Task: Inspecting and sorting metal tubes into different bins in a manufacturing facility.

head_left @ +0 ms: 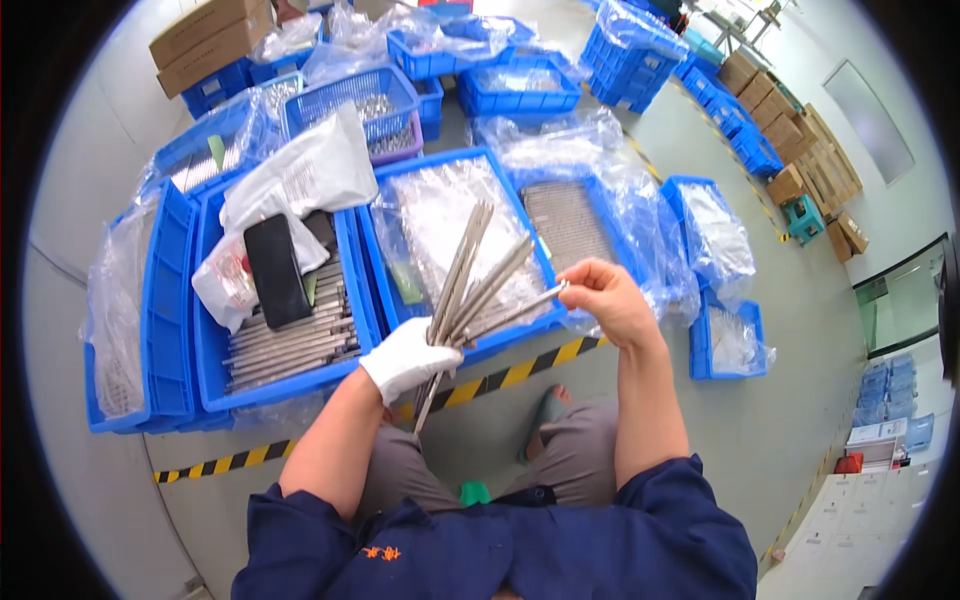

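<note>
The left hand [408,357], in a white glove, is closed around the lower part of a fan of long grey metal rods [470,285], fingers wrapped and pressed together about them; the rods splay upward and to the right over the middle blue crate [452,160], and a short stub of them sticks out below the fist toward the knees. The bare right hand [610,300] pinches the far tip of the lowest rod [515,312] between thumb and forefinger, the other fingers curled loosely behind. The risk I see lies in that fan: the glove grips many smooth rods at one narrow point, so if the right hand draws its rod sideways or twists it, the neighbours may loosen and slide down through the fist onto the grey floor [700,420] or the black-and-yellow striped tape [520,372]. A light two-finger pinch at the very end also gives little control, and the rod could slip free and tip into the plastic liner [440,215] of the crate below. The left crate [210,345] holds a stacked row of similar rods [290,345] with a black flat pouch [275,270] and a white bag [300,175] lying on top; a dropped rod landing there would mix with those. Further blue crates with clear bags stand around, and cardboard boxes [210,40] sit at the top left
</note>
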Motion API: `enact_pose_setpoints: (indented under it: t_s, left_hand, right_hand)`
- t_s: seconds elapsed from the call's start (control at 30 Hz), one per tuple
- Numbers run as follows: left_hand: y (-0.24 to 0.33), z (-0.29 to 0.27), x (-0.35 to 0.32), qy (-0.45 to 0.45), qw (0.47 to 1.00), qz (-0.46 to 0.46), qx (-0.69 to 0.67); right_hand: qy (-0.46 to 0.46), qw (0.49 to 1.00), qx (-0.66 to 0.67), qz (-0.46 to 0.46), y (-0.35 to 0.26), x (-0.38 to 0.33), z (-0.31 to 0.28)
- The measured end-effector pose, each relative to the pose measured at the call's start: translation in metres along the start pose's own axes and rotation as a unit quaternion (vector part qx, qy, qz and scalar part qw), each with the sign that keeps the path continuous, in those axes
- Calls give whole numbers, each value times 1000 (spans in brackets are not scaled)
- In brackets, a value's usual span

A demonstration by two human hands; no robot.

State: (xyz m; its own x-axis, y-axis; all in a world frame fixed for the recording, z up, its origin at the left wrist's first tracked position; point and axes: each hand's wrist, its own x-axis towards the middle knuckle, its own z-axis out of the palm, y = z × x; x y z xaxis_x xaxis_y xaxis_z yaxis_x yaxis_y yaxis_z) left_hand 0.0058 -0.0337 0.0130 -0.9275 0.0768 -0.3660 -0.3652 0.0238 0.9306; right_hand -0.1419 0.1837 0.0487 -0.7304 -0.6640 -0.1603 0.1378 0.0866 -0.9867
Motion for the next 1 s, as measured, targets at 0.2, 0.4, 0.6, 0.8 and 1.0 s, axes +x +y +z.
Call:
enact_pose_setpoints:
  t_s: [0.2,0.4,0.6,0.8,1.0]
  left_hand:
    - [4,1,3,13,1000,-15,-17]
    - [8,9,1,10,992,-22,-123]
    - [-2,9,4,57,981,-10,-185]
    - [-8,10,6,70,975,10,-210]
    - [-9,3,9,103,971,24,-215]
  right_hand:
    - [-10,996,82,11,18,9,27]
    - [-21,997,72,-4,43,1,82]
    - [70,993,88,-33,40,5,61]
    - [34,995,87,-22,52,6,85]
    - [3,981,188,51,35,9,38]
